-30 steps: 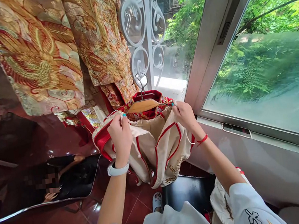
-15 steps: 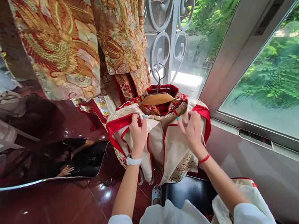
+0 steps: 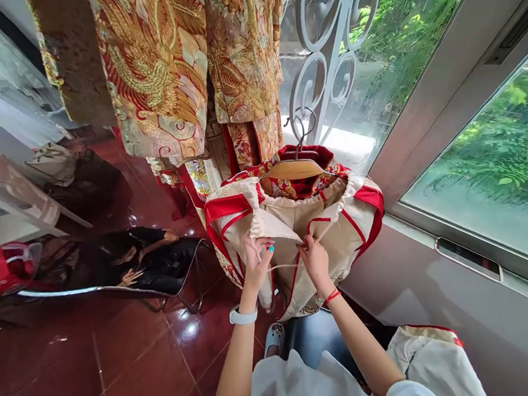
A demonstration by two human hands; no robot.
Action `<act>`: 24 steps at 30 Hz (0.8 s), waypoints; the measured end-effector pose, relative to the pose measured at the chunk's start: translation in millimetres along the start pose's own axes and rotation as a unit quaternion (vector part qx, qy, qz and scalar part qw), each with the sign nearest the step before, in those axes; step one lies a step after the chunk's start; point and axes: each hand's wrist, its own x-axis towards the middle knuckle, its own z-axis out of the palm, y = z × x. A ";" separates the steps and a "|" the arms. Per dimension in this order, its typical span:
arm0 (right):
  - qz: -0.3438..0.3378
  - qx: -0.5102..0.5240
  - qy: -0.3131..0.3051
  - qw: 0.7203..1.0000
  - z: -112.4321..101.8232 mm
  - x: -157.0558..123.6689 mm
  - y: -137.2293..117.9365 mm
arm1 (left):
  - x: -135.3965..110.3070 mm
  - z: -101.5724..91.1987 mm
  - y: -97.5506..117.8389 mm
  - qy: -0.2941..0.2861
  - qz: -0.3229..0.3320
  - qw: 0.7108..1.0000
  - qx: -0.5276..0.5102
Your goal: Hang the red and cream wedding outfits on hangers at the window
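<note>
Just above the hands in the head view, the cream-and-red garment [image 3: 339, 216] hangs from a wooden hanger [image 3: 295, 169]. The left hand [image 3: 257, 257] and right hand [image 3: 314, 261] are both closed, pinching its cream flap and thin tie cord [image 3: 285, 266]. The cloth looks soft, light and limp, best held by its red-trimmed edges. Far left of the hands lies a red bag [image 3: 2, 270], contents hidden.

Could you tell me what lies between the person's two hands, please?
In the head view, a thin pale cord stretches between left hand and right hand, over the cream garment.
</note>
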 end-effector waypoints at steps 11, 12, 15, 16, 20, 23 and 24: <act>0.004 0.315 0.008 0.949 -10.6 -60.3 26.0 | -85.9 51.5 -63.9 -0.071 -0.050 0.963 0.257; -0.002 0.314 0.004 0.949 -13.1 -63.2 26.7 | -87.0 54.8 -64.0 -0.081 -0.044 0.952 0.292; -0.017 0.296 -0.003 0.955 -19.1 -66.5 28.4 | -82.5 57.9 -56.4 -0.136 -0.012 0.911 0.389; -0.016 0.291 0.002 0.957 -19.8 -66.5 28.7 | -80.5 57.7 -52.3 -0.158 0.001 0.898 0.410; -0.022 0.261 0.048 0.964 -14.8 -66.3 29.1 | -81.2 57.7 -40.3 -0.179 0.026 0.879 0.441; -0.062 0.192 0.120 0.972 -4.6 -68.4 30.8 | -88.4 59.2 -41.3 -0.159 0.039 0.885 0.435; -0.075 0.170 0.150 0.971 -0.5 -69.5 32.0 | -90.9 59.8 -42.9 -0.151 0.045 0.888 0.431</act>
